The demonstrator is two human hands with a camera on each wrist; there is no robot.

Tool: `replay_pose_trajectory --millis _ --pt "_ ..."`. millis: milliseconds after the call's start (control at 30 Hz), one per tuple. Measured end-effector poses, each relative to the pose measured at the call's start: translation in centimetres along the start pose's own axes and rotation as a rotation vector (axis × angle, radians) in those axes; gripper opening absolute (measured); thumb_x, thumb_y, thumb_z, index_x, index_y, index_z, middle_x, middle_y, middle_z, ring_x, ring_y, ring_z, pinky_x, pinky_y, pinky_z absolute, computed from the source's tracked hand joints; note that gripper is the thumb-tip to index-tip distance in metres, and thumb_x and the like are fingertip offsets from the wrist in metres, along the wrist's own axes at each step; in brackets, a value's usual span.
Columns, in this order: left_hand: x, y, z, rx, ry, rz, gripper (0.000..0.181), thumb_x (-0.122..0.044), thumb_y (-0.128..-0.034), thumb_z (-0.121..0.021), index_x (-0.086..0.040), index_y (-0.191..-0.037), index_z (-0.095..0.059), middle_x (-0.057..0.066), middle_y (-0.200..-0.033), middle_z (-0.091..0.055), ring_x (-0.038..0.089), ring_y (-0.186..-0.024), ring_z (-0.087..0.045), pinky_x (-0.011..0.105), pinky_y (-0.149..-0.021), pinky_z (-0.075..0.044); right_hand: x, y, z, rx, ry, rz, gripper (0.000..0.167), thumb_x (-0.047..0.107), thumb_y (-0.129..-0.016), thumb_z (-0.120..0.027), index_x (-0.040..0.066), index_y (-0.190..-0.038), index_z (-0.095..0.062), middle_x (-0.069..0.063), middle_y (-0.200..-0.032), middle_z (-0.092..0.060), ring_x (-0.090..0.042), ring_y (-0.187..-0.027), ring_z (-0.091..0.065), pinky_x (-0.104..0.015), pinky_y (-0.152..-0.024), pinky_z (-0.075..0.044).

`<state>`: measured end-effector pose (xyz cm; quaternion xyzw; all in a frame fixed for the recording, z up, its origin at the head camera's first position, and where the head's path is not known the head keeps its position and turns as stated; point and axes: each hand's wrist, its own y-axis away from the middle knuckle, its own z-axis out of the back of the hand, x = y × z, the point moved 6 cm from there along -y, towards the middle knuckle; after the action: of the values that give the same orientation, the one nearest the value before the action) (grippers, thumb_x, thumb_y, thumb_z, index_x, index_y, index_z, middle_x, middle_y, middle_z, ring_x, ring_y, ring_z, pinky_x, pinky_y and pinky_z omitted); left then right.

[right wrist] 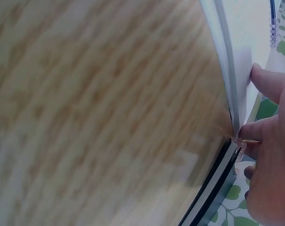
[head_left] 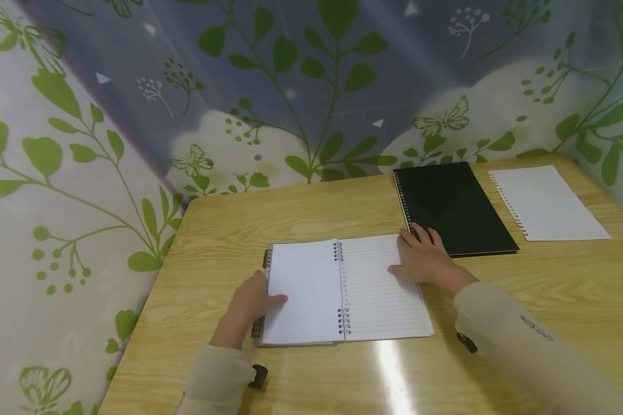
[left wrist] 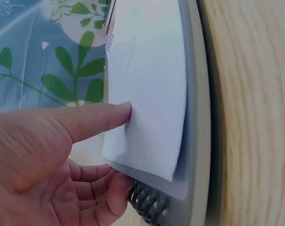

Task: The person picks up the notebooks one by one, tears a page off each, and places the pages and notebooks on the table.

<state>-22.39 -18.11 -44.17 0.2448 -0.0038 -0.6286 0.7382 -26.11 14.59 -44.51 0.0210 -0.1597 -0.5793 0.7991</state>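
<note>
An open notebook with a ring binding lies on the table, its left page [head_left: 303, 288] blank and its right page [head_left: 381, 300] lined. My left hand [head_left: 250, 297] is at its left edge; in the left wrist view the thumb of this hand [left wrist: 52, 160] presses on the white page [left wrist: 151, 84] and the fingers are curled under the edge, beside black rings [left wrist: 144, 200]. At the upper right edge, my right hand [head_left: 428, 259] has its thumb on the lined page and its fingers by the black notebook; the right wrist view shows this hand [right wrist: 272, 146] pinching the page edge.
A black spiral notebook [head_left: 454, 207] lies behind the right hand, close to the open one. Farther right is a loose white sheet [head_left: 550, 204] with a torn, perforated edge. The wooden table [head_left: 228, 225] meets a leaf-patterned wall covering [head_left: 311, 86] at the back and left.
</note>
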Motion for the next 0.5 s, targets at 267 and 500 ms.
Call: replay_pose_trajectory --millis 267,500 --pt "0.2 -0.1 -0.1 0.003 -0.057 0.016 0.079 -0.037 -0.0794 -0.070 0.009 -0.133 -0.034 0.026 -0.122 -0.051 0.035 -0.105 -0.056 0.046 -0.088 -0.048 1.0 0.3 0.1 -0.114 -0.035 0.035 0.061 0.039 -0.088 -0.055 -0.001 -0.133 -0.043 -0.022 -0.148 -0.027 -0.042 -0.138 -0.009 -0.060 -0.107 -0.008" --pt "-4.6 0.4 0.4 -0.134 -0.183 -0.159 0.078 -0.041 -0.0790 -0.067 0.001 -0.136 -0.036 0.020 -0.135 -0.042 0.035 -0.113 -0.051 0.046 -0.090 -0.047 1.5 0.3 0.9 -0.212 -0.446 -0.131 0.065 0.027 -0.084 -0.065 -0.004 -0.131 -0.034 -0.025 -0.129 -0.046 -0.039 -0.118 -0.042 -0.052 -0.098 -0.033"
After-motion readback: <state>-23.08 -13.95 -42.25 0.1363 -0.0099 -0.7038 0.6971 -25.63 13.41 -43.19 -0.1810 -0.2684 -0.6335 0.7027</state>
